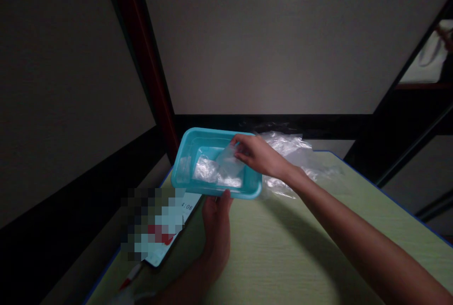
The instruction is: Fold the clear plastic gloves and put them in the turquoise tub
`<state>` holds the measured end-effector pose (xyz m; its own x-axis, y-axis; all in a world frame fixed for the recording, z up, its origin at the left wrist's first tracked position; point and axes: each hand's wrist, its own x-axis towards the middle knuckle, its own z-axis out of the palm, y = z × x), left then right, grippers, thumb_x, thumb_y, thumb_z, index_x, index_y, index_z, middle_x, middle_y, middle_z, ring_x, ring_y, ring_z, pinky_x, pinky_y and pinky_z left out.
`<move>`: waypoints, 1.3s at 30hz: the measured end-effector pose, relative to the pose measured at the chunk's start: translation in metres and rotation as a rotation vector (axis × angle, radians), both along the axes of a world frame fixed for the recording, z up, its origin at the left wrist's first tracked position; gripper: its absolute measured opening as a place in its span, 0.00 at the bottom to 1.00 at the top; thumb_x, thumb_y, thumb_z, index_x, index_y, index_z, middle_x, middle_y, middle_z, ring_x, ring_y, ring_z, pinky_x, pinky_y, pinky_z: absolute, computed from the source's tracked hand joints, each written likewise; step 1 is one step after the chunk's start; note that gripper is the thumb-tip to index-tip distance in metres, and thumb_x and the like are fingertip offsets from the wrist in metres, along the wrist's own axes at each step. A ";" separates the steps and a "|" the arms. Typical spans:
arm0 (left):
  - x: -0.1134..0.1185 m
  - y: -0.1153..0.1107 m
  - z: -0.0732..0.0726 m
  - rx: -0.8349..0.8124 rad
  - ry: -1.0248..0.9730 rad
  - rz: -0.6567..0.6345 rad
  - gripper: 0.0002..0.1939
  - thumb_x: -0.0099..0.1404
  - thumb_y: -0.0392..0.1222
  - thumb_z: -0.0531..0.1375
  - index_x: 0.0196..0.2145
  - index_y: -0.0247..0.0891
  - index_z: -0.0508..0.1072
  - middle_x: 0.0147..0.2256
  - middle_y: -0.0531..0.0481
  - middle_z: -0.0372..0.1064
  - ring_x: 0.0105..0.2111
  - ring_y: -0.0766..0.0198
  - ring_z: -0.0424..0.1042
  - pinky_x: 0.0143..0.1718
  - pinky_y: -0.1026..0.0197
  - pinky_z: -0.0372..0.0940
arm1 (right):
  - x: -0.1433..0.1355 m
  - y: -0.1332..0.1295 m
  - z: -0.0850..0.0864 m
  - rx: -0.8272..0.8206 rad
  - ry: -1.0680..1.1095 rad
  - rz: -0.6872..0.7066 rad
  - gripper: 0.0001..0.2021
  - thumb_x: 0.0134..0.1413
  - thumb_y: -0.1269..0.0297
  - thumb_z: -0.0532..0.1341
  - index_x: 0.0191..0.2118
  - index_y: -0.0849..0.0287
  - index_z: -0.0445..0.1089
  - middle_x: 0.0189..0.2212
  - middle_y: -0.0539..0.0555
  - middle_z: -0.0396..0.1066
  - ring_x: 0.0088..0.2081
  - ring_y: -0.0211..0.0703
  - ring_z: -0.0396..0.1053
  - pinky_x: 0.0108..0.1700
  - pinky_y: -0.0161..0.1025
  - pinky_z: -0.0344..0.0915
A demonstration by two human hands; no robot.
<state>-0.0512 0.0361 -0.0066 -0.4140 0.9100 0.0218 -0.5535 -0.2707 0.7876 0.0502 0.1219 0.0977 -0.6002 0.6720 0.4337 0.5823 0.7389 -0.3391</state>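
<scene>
A turquoise plastic basket (253,187) is tilted towards me above the table. My left hand (217,220) grips its near rim from below, thumb at the edge and the other fingers mostly hidden beneath. Over the basket's right part, my right hand (251,153) pinches a clear plastic bag (228,161) between thumb and fingers. Inside, shiny crumpled clear plastic (205,169) lies on the basket's bottom, left of and below the pinched bag.
On the pale green table (269,258), a heap of clear plastic bags (286,147) lies behind my right wrist. A lit phone (159,251), partly pixelated, is at the left edge, with a red and white pen (130,276) nearby. Wall panels stand behind.
</scene>
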 end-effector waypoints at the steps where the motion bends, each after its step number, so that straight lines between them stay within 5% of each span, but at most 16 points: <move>1: 0.000 0.000 0.000 0.001 0.003 -0.002 0.10 0.50 0.38 0.65 0.32 0.38 0.73 0.34 0.51 0.74 0.41 0.59 0.71 0.41 0.61 0.64 | -0.003 0.002 -0.001 0.005 -0.005 -0.010 0.10 0.50 0.78 0.57 0.41 0.66 0.65 0.29 0.53 0.70 0.31 0.39 0.67 0.32 0.33 0.58; 12: 0.002 0.001 0.001 0.031 0.035 -0.014 0.12 0.50 0.41 0.64 0.34 0.38 0.73 0.36 0.48 0.73 0.42 0.57 0.70 0.41 0.60 0.64 | -0.039 0.002 0.000 0.170 -0.221 -0.148 0.11 0.58 0.73 0.49 0.42 0.62 0.66 0.34 0.58 0.72 0.36 0.46 0.70 0.33 0.36 0.58; 21: 0.000 0.001 -0.004 0.007 0.102 0.003 0.10 0.52 0.41 0.63 0.33 0.37 0.73 0.35 0.49 0.72 0.42 0.57 0.68 0.39 0.62 0.63 | -0.072 0.001 -0.004 0.274 -0.443 -0.054 0.14 0.60 0.78 0.46 0.44 0.65 0.66 0.39 0.62 0.70 0.41 0.49 0.69 0.34 0.39 0.64; 25: 0.000 0.002 -0.004 0.003 0.133 -0.001 0.09 0.52 0.41 0.62 0.33 0.37 0.73 0.36 0.49 0.72 0.41 0.58 0.69 0.42 0.61 0.62 | -0.080 0.006 -0.012 0.276 -0.484 -0.067 0.14 0.59 0.79 0.46 0.40 0.68 0.69 0.43 0.66 0.67 0.48 0.53 0.65 0.40 0.43 0.65; 30: 0.000 0.002 -0.005 -0.002 0.145 -0.001 0.09 0.52 0.41 0.62 0.32 0.37 0.73 0.36 0.49 0.72 0.41 0.58 0.69 0.43 0.60 0.62 | -0.080 0.009 -0.020 0.200 -0.541 -0.100 0.14 0.58 0.79 0.48 0.44 0.66 0.67 0.44 0.64 0.68 0.40 0.48 0.71 0.37 0.42 0.68; 36: 0.002 0.001 -0.004 0.002 0.145 -0.006 0.11 0.53 0.42 0.62 0.35 0.38 0.72 0.37 0.48 0.72 0.41 0.58 0.69 0.42 0.60 0.63 | -0.077 0.010 -0.023 0.130 -0.602 -0.088 0.13 0.59 0.64 0.57 0.48 0.62 0.65 0.45 0.56 0.68 0.43 0.44 0.69 0.43 0.46 0.67; 39: 0.001 0.001 -0.005 -0.004 0.145 -0.009 0.09 0.52 0.42 0.62 0.32 0.37 0.72 0.34 0.49 0.72 0.40 0.57 0.69 0.39 0.61 0.63 | -0.078 0.012 -0.024 0.121 -0.616 -0.060 0.11 0.59 0.65 0.56 0.46 0.63 0.66 0.44 0.56 0.68 0.43 0.43 0.69 0.43 0.46 0.68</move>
<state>-0.0499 0.0372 -0.0115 -0.3985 0.9139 0.0775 -0.4358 -0.2630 0.8607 -0.0280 0.1334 0.0738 -0.7265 0.6805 0.0954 0.6861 0.7107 0.1558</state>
